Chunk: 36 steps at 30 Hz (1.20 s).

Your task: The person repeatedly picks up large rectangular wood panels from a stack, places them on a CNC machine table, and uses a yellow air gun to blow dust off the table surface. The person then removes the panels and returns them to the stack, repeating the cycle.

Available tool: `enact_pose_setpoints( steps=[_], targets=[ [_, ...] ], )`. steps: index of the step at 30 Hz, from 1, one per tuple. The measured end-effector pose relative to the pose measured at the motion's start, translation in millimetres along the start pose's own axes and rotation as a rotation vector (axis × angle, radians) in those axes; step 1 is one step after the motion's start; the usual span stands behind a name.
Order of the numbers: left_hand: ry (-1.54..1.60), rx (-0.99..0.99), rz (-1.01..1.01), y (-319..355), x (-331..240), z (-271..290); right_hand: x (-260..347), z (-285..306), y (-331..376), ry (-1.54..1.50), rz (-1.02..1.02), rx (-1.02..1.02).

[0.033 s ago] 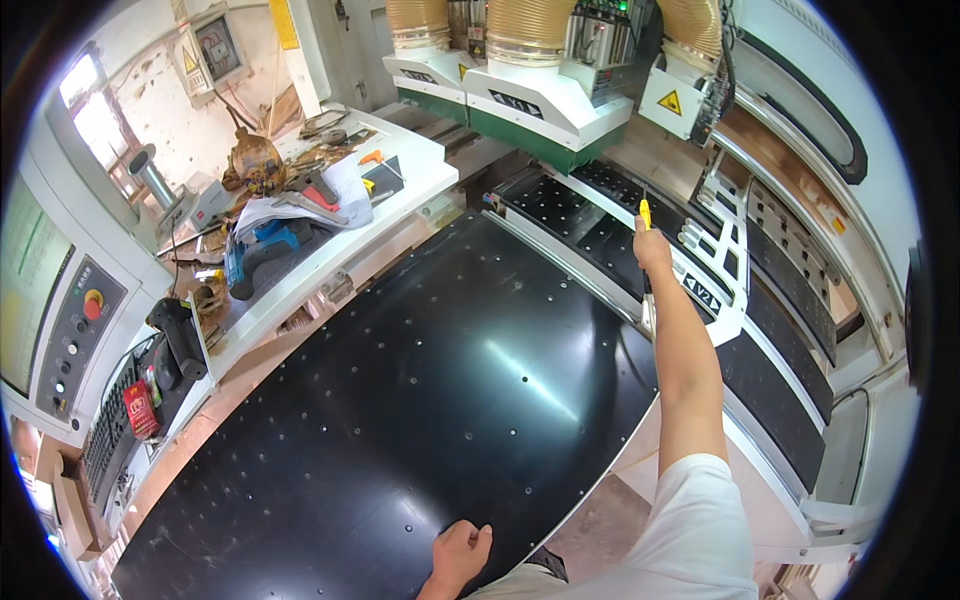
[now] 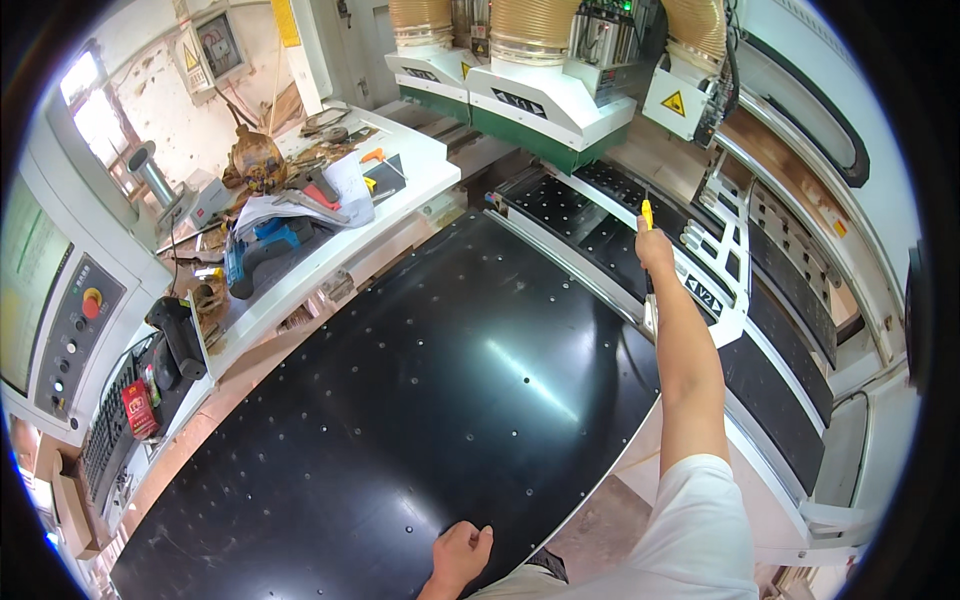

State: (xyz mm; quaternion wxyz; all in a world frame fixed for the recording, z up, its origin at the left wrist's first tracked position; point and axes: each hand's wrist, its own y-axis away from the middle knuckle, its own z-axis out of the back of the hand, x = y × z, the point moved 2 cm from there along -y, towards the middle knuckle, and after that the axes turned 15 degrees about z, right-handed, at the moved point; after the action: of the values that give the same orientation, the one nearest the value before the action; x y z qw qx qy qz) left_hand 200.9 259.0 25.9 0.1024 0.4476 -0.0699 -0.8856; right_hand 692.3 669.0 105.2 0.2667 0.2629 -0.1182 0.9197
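My right arm reaches far out over the machine bed. My right hand (image 2: 654, 248) is closed around a yellow air blow gun (image 2: 647, 214), its thin nozzle pointing away from me. A dark hose seems to hang below that hand, partly hidden by my forearm. Close to the near edge of the black table (image 2: 400, 330), my left hand (image 2: 462, 553) is curled into a loose fist at its surface. Nothing shows in the left fingers. The black table has small round holes or studs scattered over it.
White machine heads (image 2: 540, 108) with ribbed ducts stand at the back. A white slotted bracket (image 2: 722, 275) lies beside my right forearm. On the left are a side bench (image 2: 425, 165) with a blue power tool (image 2: 262, 258) and papers, a control panel (image 2: 75, 335) and a keyboard (image 2: 108, 430).
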Motion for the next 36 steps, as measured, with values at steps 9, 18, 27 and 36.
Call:
enact_pose_setpoints(
  steps=[9, 18, 27, 36],
  targets=[
    [0.034, -0.008, -0.041, -2.2, -2.8, 1.1, 10.6, -10.9, -5.4, 0.125, 0.041, -0.052],
    [0.028, -0.014, -0.036, -1.7, -3.7, 1.3, 11.5, -8.7, -0.2, 0.13, 0.036, 0.011],
    [0.026, 0.015, -0.005, -1.5, -1.0, 1.5, 15.5, -18.0, -1.9, 0.223, 0.077, 0.051],
    [0.051, 0.04, -0.029, 12.3, -18.7, 23.6, 18.9, -35.3, 9.1, 0.289, 0.084, 0.044]
  ],
)
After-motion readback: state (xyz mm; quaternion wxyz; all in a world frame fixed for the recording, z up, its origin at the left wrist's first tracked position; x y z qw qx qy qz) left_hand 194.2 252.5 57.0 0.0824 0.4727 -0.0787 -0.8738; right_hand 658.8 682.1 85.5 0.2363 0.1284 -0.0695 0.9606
